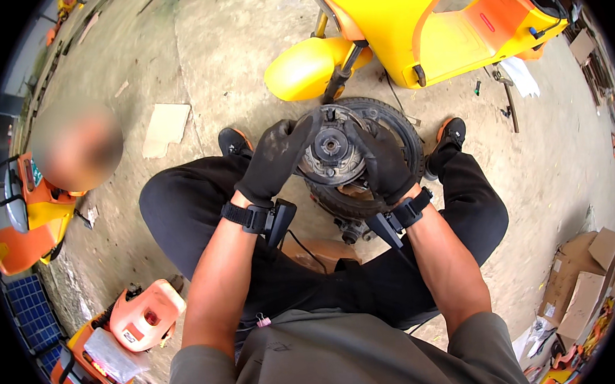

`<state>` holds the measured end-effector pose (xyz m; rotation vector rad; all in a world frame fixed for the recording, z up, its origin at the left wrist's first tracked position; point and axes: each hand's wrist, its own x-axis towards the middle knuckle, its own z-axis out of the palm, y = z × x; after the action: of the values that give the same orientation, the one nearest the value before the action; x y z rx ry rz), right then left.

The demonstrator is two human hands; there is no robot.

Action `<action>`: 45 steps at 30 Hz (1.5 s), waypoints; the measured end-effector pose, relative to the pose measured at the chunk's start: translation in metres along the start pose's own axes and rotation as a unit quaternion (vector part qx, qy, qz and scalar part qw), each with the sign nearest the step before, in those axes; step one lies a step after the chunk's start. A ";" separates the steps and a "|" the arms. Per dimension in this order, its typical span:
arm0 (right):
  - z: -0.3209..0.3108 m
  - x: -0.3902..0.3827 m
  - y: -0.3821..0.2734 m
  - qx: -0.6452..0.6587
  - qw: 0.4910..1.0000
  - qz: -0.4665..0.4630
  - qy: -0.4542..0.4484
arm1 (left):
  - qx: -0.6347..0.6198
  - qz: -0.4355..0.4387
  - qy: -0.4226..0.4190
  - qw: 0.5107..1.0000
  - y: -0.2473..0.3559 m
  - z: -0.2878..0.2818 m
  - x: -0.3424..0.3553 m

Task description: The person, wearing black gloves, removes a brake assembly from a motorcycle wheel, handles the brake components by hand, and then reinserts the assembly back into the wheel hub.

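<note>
Between my knees, a round, greasy metal brake plate [330, 166] faces up, with a spring and a central hub hole showing. My left hand [272, 159], in a black glove, grips its left edge, the thumb side near the top. On the opposite edge my right hand [384, 160], also gloved in black, holds it with fingers curled round the rim. Below and behind the plate lies a wheel with a black tyre [411, 133], partly hidden by the plate and my right hand. Whether the plate touches the wheel I cannot tell.
A yellow scooter body [389, 25] stands just ahead, its front fender [297, 73] close to the wheel. Right of it lies a long-handled tool [511, 105]. Cardboard [166, 130] lies at left, an open carton [574, 285] at lower right. Another scooter [48, 215] and a blurred person are at left.
</note>
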<state>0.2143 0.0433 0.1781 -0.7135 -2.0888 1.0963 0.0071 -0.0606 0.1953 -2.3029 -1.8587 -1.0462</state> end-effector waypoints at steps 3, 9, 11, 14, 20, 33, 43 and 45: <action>0.001 -0.001 0.006 -0.076 0.994 -0.078 0.006 | 0.034 -0.045 -0.150 0.987 -0.008 -0.002 -0.008; 0.000 -0.006 0.010 -0.150 0.983 -0.104 -0.019 | -0.036 -0.051 -0.122 0.991 -0.011 0.005 -0.012; 0.002 -0.005 0.009 -0.134 0.984 -0.116 -0.016 | -0.037 -0.048 -0.109 0.992 -0.014 0.009 -0.015; 0.003 -0.007 0.021 -0.151 0.978 -0.142 -0.010 | -0.023 -0.033 -0.092 0.995 -0.017 0.015 -0.019; 0.005 -0.010 0.028 -0.160 0.978 -0.131 -0.025 | -0.013 0.007 0.010 1.000 -0.008 0.019 -0.016; -0.001 -0.009 0.031 -0.171 0.975 -0.116 -0.077 | -0.021 -0.021 -0.082 0.996 -0.015 0.017 -0.024; -0.004 -0.011 0.039 -0.183 0.970 -0.120 -0.102 | 0.101 0.027 -0.006 0.995 -0.018 0.031 -0.027; -0.005 -0.011 0.040 -0.174 0.971 -0.123 -0.111 | 0.089 0.026 -0.003 0.996 -0.018 0.032 -0.027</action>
<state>0.2309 0.0579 0.1434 -0.4875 -2.5186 0.7066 0.0051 -0.0661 0.1504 -2.2428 -1.8021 -0.8321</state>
